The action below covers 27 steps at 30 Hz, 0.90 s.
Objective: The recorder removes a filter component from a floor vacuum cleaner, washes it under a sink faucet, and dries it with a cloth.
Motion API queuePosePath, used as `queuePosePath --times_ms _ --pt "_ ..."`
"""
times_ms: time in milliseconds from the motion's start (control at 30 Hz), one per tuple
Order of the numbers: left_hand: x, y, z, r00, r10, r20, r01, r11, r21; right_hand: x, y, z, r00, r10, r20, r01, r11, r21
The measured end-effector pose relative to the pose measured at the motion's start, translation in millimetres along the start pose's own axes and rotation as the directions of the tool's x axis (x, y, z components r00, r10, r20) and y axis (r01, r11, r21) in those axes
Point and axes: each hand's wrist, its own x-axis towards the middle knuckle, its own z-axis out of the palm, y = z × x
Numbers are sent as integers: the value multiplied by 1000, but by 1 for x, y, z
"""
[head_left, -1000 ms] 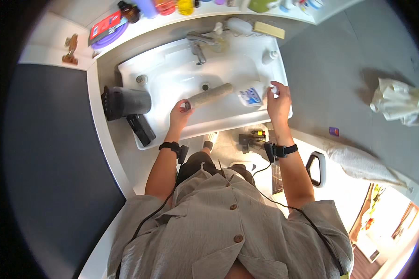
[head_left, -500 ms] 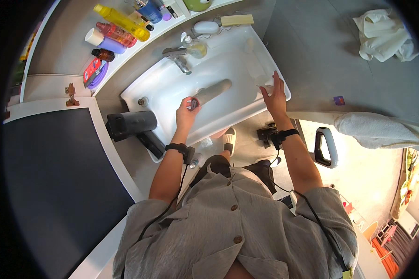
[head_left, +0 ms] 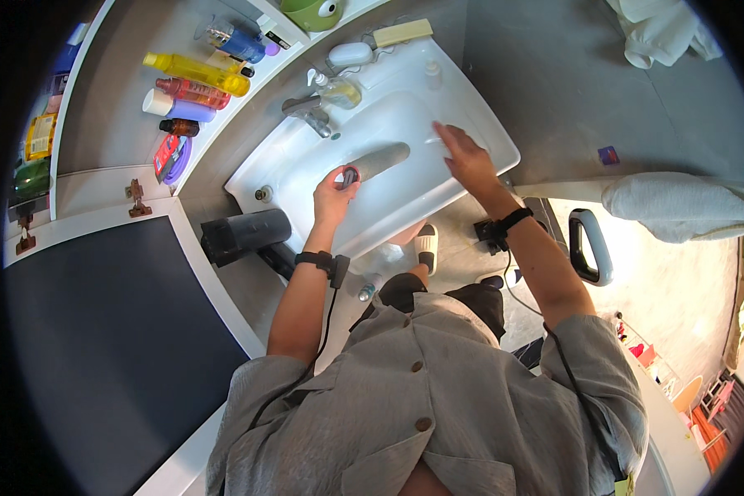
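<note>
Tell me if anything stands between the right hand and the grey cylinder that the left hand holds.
Nothing visible does: between the right hand and the grey cylinder, only the white basin shows. The left hand grips the cylinder's near end. The soap dispenser stands beyond, by the tap, outside that gap.

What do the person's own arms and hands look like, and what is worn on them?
Both the left hand and right hand are gloveless. Each wrist has a black strap with a small dark box and thin cable. The sleeves are short, loose, grey-beige.
</note>
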Motion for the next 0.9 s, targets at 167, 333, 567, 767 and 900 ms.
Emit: queuePosePath --times_ms 167,333,567,767,900 --pt "-8 16 -13 997 24 79 -30 996 79 15 -51 19 964 -167 206 199 969 -146" --pt "-5 16 -13 997 48 62 -55 993 106 12 -53 27 976 -103 192 130 983 -129" --pt "2 20 -16 976 -114 185 181 897 -404 4 -51 -22 980 19 198 11 988 -151" --pt "-8 28 -18 963 -28 270 192 773 -605 11 -51 -65 992 -26 125 55 971 -234" --pt "-3 21 13 940 73 334 204 664 -719 24 -57 -80 990 -84 116 119 932 -343"
